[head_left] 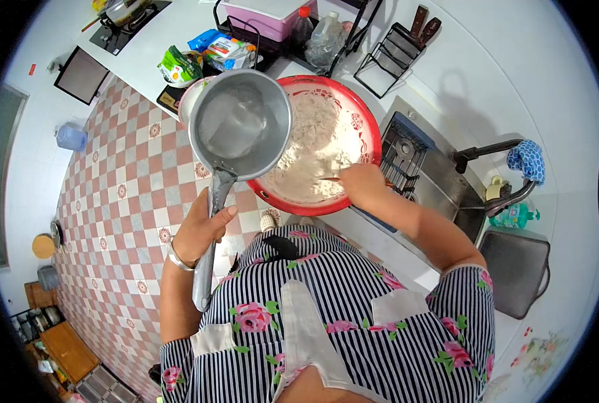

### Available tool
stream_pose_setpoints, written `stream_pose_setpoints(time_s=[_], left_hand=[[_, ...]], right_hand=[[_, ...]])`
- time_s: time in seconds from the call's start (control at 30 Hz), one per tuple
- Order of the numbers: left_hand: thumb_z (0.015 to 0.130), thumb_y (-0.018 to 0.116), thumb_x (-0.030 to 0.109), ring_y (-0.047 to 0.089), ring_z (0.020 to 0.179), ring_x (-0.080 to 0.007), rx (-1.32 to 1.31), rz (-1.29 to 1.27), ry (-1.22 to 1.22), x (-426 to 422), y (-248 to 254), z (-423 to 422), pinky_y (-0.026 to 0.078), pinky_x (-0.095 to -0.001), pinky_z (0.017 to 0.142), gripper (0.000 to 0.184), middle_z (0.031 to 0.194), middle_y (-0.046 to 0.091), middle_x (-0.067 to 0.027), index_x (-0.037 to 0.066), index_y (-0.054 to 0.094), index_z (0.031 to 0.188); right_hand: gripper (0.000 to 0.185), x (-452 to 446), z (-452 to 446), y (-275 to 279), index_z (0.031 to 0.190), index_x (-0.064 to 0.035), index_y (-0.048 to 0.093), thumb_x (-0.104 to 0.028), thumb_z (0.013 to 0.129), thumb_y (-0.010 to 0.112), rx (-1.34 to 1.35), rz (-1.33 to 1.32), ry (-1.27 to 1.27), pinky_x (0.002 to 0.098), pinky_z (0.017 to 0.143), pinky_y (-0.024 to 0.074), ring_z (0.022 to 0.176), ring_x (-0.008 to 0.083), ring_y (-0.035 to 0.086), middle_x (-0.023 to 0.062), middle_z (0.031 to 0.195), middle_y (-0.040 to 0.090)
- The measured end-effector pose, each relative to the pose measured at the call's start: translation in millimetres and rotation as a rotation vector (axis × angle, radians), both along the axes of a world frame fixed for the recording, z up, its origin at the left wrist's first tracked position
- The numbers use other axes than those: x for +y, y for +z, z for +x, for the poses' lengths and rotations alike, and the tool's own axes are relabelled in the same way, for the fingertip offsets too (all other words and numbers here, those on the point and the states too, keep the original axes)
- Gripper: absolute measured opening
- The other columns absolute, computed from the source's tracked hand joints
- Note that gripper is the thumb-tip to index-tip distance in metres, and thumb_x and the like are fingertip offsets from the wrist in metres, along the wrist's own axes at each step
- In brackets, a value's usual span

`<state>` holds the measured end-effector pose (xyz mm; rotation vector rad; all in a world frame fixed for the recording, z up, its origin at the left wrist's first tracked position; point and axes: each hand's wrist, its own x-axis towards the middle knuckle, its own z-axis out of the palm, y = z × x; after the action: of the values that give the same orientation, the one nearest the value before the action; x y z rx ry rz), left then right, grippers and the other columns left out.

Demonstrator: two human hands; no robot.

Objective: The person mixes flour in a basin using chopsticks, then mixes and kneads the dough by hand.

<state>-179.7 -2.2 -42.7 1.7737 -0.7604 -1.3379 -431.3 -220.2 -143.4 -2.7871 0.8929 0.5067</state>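
Note:
My left hand [202,228], with a bracelet on its wrist, is closed round the long handle of a grey metal water dipper [280,121]. What looks like clear water lies in the dipper, which hangs over the left side of a red-rimmed enamel basin [373,134]. Inside the basin is pale flour [313,127], partly wet and clumped towards the front. My right hand [363,185] is closed at the basin's right front rim, gripping thin brown chopsticks [330,179] whose tips reach into the flour. The dipper hides part of the basin's left side.
Right of the basin is a sink [440,195] with a rack in it and a black tap [487,153]. Food packets [225,50] and a wire knife rack [390,57] stand behind. A dark tray [514,272] lies at the right, and tiled floor [131,201] spreads left.

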Motion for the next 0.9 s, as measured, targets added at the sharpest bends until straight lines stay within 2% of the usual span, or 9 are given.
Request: stream_pose_setpoints(time_s=[0.17,0.33,0.53,0.63,0.7,0.8,0.9], left_hand=[[0.088,0.066,0.032,0.038,0.048,-0.0059,-0.016,-0.01,-0.004,-1.6,3.7,1.4,0.036,-0.0221,0.045,0.059,0.063,0.043,0.0027,-0.003,0.039,0.127],[0.089,0.065,0.031,0.038,0.049,-0.0056,0.024,-0.036,0.01,-1.5,3.1,0.6,0.036,-0.0218,0.044,0.056,0.064,0.044,0.0022,-0.004,0.04,0.125],[0.088,0.067,0.033,0.037,0.049,-0.0054,0.1,-0.049,0.049,-1.2,-1.4,0.6,0.035,-0.0215,0.044,0.053,0.064,0.041,0.0032,-0.002,0.042,0.119],[0.088,0.067,0.033,0.037,0.049,-0.0056,0.064,-0.032,0.052,-2.4,-3.5,3.6,0.035,-0.0218,0.045,0.052,0.064,0.041,0.0031,-0.002,0.042,0.118],[0.088,0.066,0.033,0.038,0.049,-0.0057,0.055,-0.023,0.044,-4.5,-0.4,4.1,0.036,-0.0218,0.045,0.053,0.065,0.043,0.0024,-0.003,0.041,0.119],[0.088,0.065,0.033,0.038,0.05,-0.0059,0.056,-0.022,0.055,-6.7,5.3,1.0,0.037,-0.022,0.046,0.053,0.066,0.043,0.002,-0.003,0.041,0.119],[0.088,0.066,0.033,0.038,0.05,-0.0058,0.065,-0.026,0.061,-6.9,6.7,0.9,0.037,-0.0223,0.046,0.053,0.066,0.043,0.0018,-0.003,0.042,0.119]], right_hand=[[0.019,-18.4,58.1,-29.9,0.085,-0.0052,0.072,-0.01,0.08,0.055,-0.151,-0.039,-0.125,0.0406,0.065,0.0556,0.079,0.0299,0.07,0.015,0.084,0.07],[0.019,-64.3,25.4,-32.2,0.086,-0.0049,0.072,-0.013,0.083,0.055,-0.036,-0.155,-0.276,0.0401,0.067,0.0557,0.08,0.029,0.07,0.0153,0.083,0.07],[0.02,-30.5,-36.1,2.5,0.087,-0.0072,0.072,-0.014,0.082,0.053,0.02,-0.036,-0.12,0.042,0.066,0.0552,0.079,0.0312,0.069,0.0164,0.082,0.069],[0.021,11.0,-18.5,11.2,0.086,-0.008,0.072,-0.014,0.081,0.053,0.04,0.059,-0.021,0.0433,0.064,0.0548,0.078,0.0324,0.069,0.0168,0.081,0.069],[0.021,28.0,1.5,-11.8,0.084,-0.0064,0.072,-0.014,0.079,0.053,-0.097,0.076,-0.025,0.0438,0.063,0.0547,0.077,0.0319,0.069,0.017,0.08,0.069],[0.021,16.3,44.8,-44.8,0.083,-0.0044,0.072,-0.013,0.08,0.053,-0.126,0.064,-0.046,0.0433,0.064,0.0547,0.078,0.031,0.069,0.0182,0.081,0.069],[0.02,-19.1,59.6,-63.8,0.085,-0.0105,0.07,-0.024,0.086,0.055,-0.102,-0.046,-0.25,0.0444,0.066,0.0536,0.072,0.033,0.067,0.016,0.082,0.068]])
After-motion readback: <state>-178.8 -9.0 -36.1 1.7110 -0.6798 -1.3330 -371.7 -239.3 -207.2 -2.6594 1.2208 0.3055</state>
